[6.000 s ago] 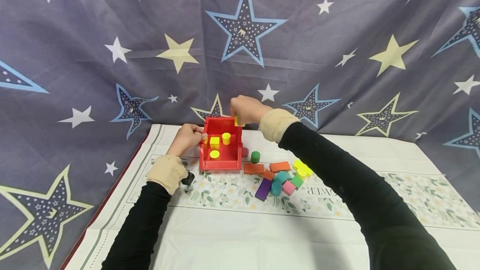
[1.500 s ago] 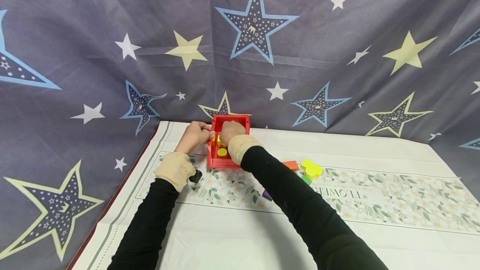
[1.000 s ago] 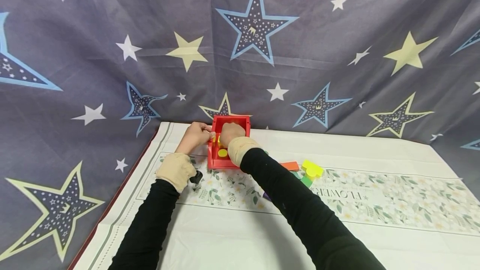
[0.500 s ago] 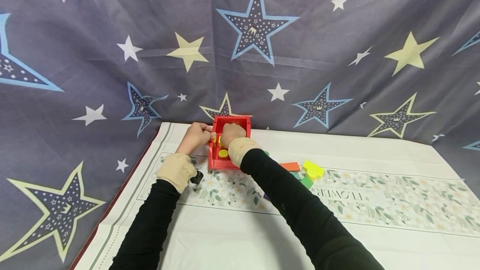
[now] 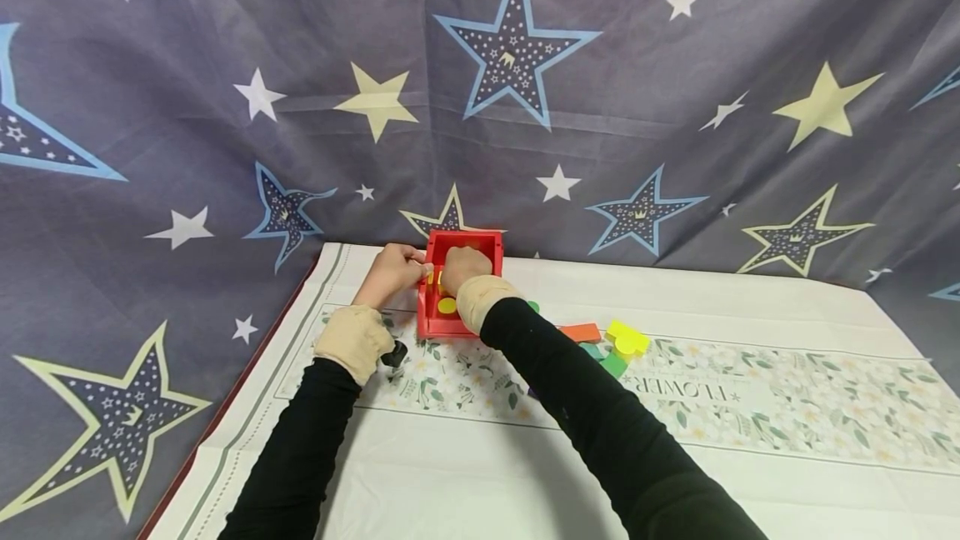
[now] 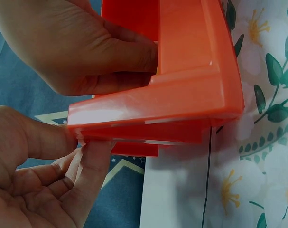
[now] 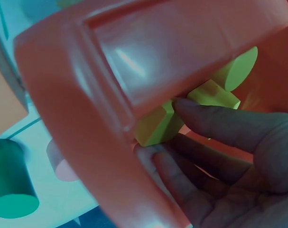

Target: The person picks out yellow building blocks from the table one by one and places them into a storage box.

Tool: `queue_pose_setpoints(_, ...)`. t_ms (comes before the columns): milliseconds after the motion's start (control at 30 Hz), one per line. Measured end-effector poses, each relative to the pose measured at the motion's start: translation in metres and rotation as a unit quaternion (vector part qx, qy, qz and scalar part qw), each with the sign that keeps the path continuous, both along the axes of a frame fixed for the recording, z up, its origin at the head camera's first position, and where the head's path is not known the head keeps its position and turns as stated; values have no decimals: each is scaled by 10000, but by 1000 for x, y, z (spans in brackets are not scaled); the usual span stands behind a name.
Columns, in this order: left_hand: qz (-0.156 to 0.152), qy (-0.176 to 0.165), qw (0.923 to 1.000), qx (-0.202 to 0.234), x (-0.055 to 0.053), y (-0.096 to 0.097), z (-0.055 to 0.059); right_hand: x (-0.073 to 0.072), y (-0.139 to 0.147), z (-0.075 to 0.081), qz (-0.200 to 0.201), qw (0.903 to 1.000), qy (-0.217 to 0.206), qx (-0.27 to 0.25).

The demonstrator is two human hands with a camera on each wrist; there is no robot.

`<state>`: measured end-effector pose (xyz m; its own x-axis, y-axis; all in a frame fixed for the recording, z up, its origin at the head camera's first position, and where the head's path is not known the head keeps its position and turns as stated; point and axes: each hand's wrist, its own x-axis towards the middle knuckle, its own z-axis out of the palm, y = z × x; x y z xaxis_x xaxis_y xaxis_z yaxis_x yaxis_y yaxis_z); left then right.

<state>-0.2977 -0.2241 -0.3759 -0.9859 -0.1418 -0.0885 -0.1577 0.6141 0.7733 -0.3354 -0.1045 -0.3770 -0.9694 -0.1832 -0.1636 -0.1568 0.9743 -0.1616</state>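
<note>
A red open-topped plastic box [image 5: 454,327] sits near the back of the table. My left hand [image 5: 392,275] pinches its left wall between thumb and fingers, which the left wrist view shows as a grip on the red rim [image 6: 134,116]. Reaching down inside the box, my right hand [image 5: 465,267] pinches a yellow block [image 7: 158,126] by the inner wall. Beyond it, the right wrist view shows another yellow block [image 7: 212,94] and a rounded yellow block [image 7: 241,69]. A yellow disc-topped block [image 5: 447,306] lies near the box's front. My right hand hides part of the interior.
Right of the box lie loose blocks, partly hidden by my right sleeve: an orange block [image 5: 581,332], yellow blocks [image 5: 627,340] and a green block [image 5: 613,365]. A green cylinder [image 7: 13,180] stands close beside the box. A star-patterned curtain [image 5: 480,107] hangs behind the table.
Six seconds ago my right hand held a yellow block over the box's right rim; it has since gone down inside. Over the last 1.5 seconds both hands stay nearly still.
</note>
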Motion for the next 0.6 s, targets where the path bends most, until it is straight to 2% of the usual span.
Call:
queue_pose_setpoints(33, -4, 5, 10000, -3, 0, 0, 0, -6, -1, -7, 5, 10000, 89, -6)
queue_pose_setpoints(233, -43, 62, 10000, -56, -1, 0, -2, -5, 0, -7, 20, 9999, 163, -8)
queue_pose_setpoints(267, -50, 66, 9999, -64, -1, 0, -2, 1, 1, -1, 14, 10000, 94, -5)
queue_pose_setpoints(600, -67, 65, 9998, -162, -1, -1, -2, 4, 0, -1, -23, 9997, 223, -16)
